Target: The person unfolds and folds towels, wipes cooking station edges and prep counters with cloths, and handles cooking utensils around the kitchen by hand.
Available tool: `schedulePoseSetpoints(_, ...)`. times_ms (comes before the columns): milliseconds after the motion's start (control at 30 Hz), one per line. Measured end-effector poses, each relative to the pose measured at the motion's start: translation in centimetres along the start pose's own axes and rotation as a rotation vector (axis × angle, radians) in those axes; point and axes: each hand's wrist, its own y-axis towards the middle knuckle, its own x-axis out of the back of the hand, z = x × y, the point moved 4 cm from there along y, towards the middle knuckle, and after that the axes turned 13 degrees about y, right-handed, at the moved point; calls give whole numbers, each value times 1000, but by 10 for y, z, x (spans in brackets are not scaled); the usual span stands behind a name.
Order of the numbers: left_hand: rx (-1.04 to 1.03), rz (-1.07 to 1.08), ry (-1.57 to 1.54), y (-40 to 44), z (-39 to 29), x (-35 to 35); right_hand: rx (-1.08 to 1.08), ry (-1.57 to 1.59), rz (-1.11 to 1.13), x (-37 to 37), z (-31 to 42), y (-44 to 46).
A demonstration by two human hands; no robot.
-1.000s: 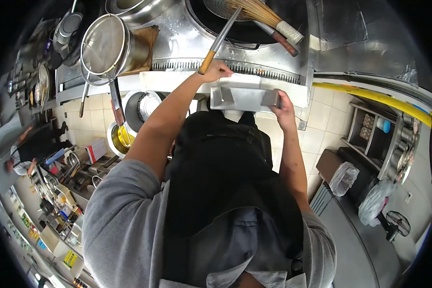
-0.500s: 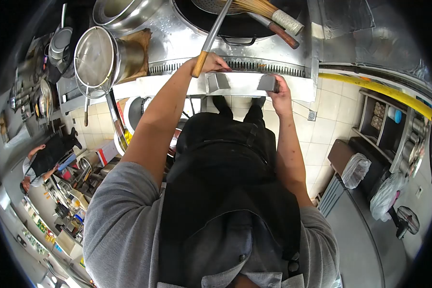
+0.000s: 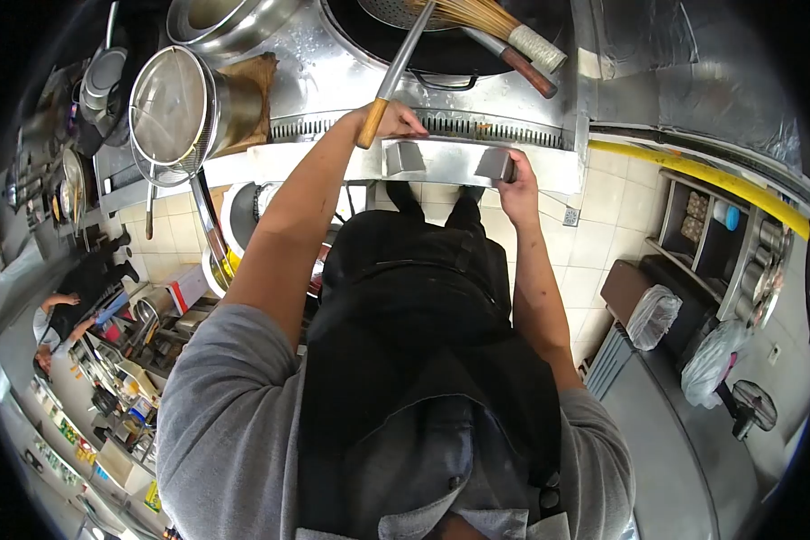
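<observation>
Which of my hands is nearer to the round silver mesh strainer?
Left. Your left hand is to the right of the strainer, by the slotted edge of the steel counter; your right hand is farther right, at the right end of a bent silver metal piece.

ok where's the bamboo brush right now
The bamboo brush is at the top of the head view, right of centre, bristles over the dark wok, just beside a red-brown wooden handle.

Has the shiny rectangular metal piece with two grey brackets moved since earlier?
Yes, the metal piece moved forward, nearer the long slotted steel grate.
</observation>
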Motion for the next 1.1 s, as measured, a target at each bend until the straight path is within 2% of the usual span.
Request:
schedulePoseSetpoints(100,-21,-24,28,-1,0,0,-56,-1,-46,2,-8,1)
schedulePoseSetpoints(200,-47,-34,37,1,6,-3,-36,55,-34,2,-9,6)
schedulePoseSetpoints(267,-63,-42,59,-5,-4,0,48,-30,-15,2,-9,8)
schedulePoseSetpoints(333,-14,-158,137,-24,-18,7,31,-72,-42,1,-7,8)
schedulePoseSetpoints(400,48,-225,61,-34,14,6,17,-116,-70,1,-5,10)
schedulePoseSetpoints(467,38,-656,-9,-79,-9,3,102,-194,-85,2,-4,11)
schedulePoseSetpoints(533,-156,-913,306,-110,-36,-17,168,-297,-90,-2,8,12)
schedulePoseSetpoints(567,-221,-847,430,-117,-45,-28,228,-396,-84,-4,16,12)
schedulePoseSetpoints(600,-226,-846,428,-120,-52,-37,288,-495,-76,-7,23,12)
schedulePoseSetpoints(667,-197,-804,639,-115,-74,-54,248,-498,-68,-7,21,11)
schedulePoseSetpoints(733,-215,-865,651,-103,-72,-67,277,-599,-94,-7,21,10)
schedulePoseSetpoints(800,-110,-915,597,-87,-54,-73,254,-625,-58,-8,26,9)
schedulePoseSetpoints(867,-126,-959,628,-84,-53,-75,378,-768,4,-10,26,8)
schedulePoseSetpoints(933,-177,-984,707,-86,-52,-78,338,-785,20,-11,18,5)
schedulePoseSetpoints(1100,-176,-977,735,-84,-44,-81,418,-800,27,-10,12,7)
